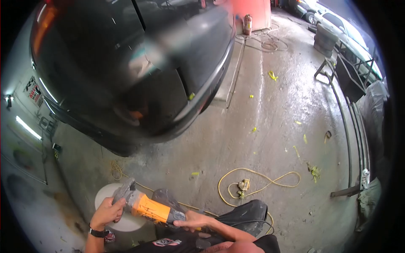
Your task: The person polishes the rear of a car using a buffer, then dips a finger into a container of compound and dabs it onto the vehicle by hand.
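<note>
An orange and grey power polisher (154,209) lies across the front of my body, with a round white pad (105,195) at its left end. Wrapped round the grey front end beside the pad is my left hand (109,211), a dark band on its wrist. My right hand (192,221) grips the dark rear end of the tool. The pad is apart from the dark car (168,101), whose glossy body curves above it. Some of the pad is hidden behind the tool and my left hand.
On the wet floor lie a looped yellow cord (261,185) and scraps of yellow-green tape (272,76). A fire extinguisher (247,25) stands at the back. Metal bars (356,135) and a covered object (373,109) line the right side, near a white car (337,23).
</note>
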{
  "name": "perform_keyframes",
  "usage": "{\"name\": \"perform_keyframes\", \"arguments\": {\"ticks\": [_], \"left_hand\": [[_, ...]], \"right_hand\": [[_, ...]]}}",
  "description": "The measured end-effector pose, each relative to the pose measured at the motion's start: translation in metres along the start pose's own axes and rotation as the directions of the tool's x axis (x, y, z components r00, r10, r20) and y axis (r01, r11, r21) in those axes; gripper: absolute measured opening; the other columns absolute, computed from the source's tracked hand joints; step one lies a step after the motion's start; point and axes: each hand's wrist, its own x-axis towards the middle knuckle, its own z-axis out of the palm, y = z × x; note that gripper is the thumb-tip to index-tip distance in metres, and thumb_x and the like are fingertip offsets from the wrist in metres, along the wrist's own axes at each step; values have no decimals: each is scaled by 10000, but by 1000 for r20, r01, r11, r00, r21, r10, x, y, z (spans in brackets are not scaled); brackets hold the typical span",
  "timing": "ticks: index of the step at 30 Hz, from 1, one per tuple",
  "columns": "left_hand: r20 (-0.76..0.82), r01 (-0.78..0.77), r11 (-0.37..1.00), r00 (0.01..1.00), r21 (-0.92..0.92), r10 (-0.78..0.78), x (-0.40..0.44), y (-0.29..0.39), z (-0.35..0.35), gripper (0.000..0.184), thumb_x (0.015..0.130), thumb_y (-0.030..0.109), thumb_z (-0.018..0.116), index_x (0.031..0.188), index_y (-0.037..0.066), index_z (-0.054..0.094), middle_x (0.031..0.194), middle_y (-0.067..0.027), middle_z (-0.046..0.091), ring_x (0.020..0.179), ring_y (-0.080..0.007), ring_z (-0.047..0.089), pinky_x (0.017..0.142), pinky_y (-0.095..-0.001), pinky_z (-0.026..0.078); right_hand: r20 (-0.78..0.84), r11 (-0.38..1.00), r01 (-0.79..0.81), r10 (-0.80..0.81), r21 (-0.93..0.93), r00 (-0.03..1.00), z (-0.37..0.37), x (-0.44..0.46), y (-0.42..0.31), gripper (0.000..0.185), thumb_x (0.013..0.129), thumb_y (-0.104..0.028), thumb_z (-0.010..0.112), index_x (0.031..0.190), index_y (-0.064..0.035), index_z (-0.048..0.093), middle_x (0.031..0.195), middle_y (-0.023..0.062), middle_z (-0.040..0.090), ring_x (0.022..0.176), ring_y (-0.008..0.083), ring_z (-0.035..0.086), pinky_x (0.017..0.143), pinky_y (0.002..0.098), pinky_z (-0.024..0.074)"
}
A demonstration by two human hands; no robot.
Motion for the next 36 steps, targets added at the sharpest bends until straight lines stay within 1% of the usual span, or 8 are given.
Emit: {"name": "perform_keyframes", "arguments": {"ticks": [8, 13, 16, 21, 25, 31, 32, 36], "left_hand": [[71, 35, 996, 997, -76, -30, -56, 56, -18, 378, 1039, 329, 544, 752, 94, 476, 556, 53, 406, 444, -68, 383, 420, -259, 338], [11, 9, 998, 1000, -58, -8, -91, 75, -30, 352, 1032, 338, 561, 785, 99, 487, 562, 61, 397, 442, -56, 361, 411, -255, 323], [-4, -54, 992, 999, -114, 54, -107, 87, -34, 356, 1029, 359, 561, 797, 99, 489, 558, 63, 386, 438, -51, 351, 403, -248, 312], [-6, -75, 978, 997, -193, 75, -133, 87, -36, 389, 1031, 395, 545, 786, 103, 467, 542, 61, 368, 413, -55, 334, 391, -245, 289], [-45, -94, 964, 995, -250, 85, -147, 82, -22, 388, 1027, 399, 546, 770, 125, 451, 533, 63, 344, 396, -62, 314, 384, -251, 279], [-68, -20, 923, 998, -383, -6, -152, 67, -20, 395, 980, 433, 622, 752, 172, 431, 533, 66, 306, 400, -74, 296, 394, -260, 286], [-54, 6, 923, 998, -385, -29, -152, 65, -23, 399, 980, 439, 619, 750, 173, 429, 536, 66, 302, 409, -76, 298, 400, -260, 288], [-31, 90, 932, 994, -351, -107, -165, 71, -33, 434, 986, 480, 591, 740, 178, 400, 547, 63, 282, 457, -90, 310, 433, -267, 299]], "right_hand": [[12, 990, -137, 136, 23, 991, 14, -28, -59, 729, 783, -770, 654, 854, -45, 636, 686, 33, 589, 542, 143, 584, 482, 272, 458], [-138, 997, 39, -29, 69, 990, 46, -78, -145, 744, 772, -779, 657, 884, -44, 653, 678, 39, 580, 559, 144, 575, 480, 284, 438], [-135, 987, -113, 97, -115, 986, 46, -86, -159, 782, 762, -826, 612, 823, -48, 677, 662, 57, 590, 576, 153, 587, 500, 309, 447], [-387, 922, -123, -31, -368, 922, 68, -111, -164, 887, 788, -805, 590, 912, 67, 695, 727, 189, 659, 742, 324, 676, 655, 442, 520], [-682, 834, -198, -259, -515, 684, 73, -167, -131, 901, 751, -788, 639, 1001, 75, 698, 943, 291, 693, 887, 415, 688, 773, 484, 544], [-899, 776, -572, 14, -266, 438, 93, -281, -105, 741, 823, -670, 653, 948, 60, 685, 907, 275, 689, 903, 434, 681, 801, 496, 550], [-944, 788, -561, -78, -255, 320, 102, -289, -92, 719, 827, -647, 663, 944, 63, 681, 896, 264, 695, 904, 435, 683, 796, 503, 549], [-976, 834, -546, 54, -73, 212, 132, -341, -111, 674, 834, -612, 676, 957, 51, 688, 921, 279, 688, 940, 436, 676, 812, 508, 537]]}}
